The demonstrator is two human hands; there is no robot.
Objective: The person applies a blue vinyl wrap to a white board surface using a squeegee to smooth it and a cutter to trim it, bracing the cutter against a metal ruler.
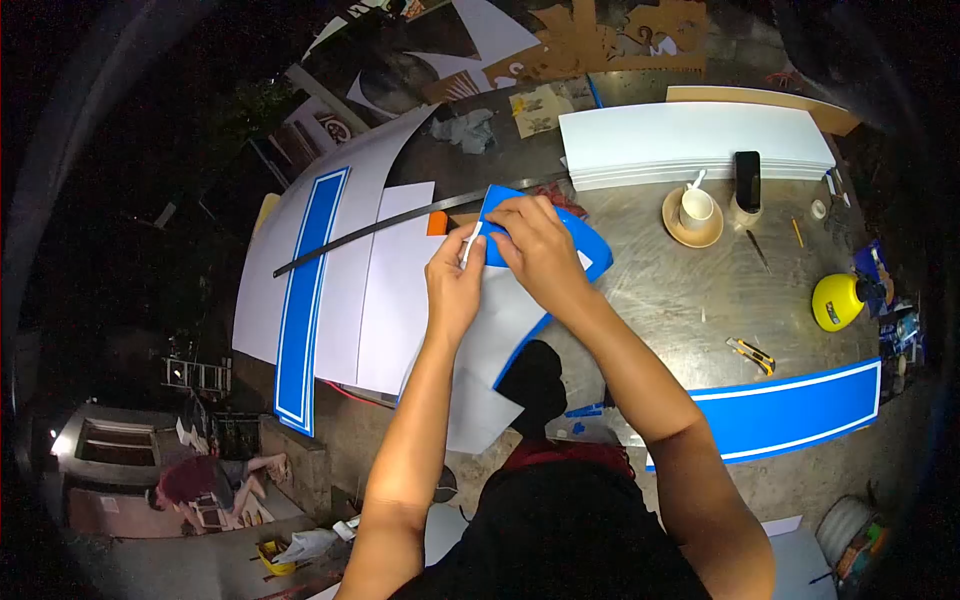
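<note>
Over the near edge of the table, my two hands meet at the top of a blue adhesive sheet with a pale grey-white backing. The sheet curls over at the right and hangs down toward my body. My left hand is closed in a pinch on a narrow white strip at the sheet's left edge. With bent fingers, my right hand grips the blue face just beside it. Its fingertips partly hide the sheet. Close behind my left hand lies an orange block.
A long dark metal ruler crosses white boards and a blue white-bordered strip. Rightward are stacked white panels, a cup on a saucer, a phone, a cutter, a yellow bottle and another blue panel.
</note>
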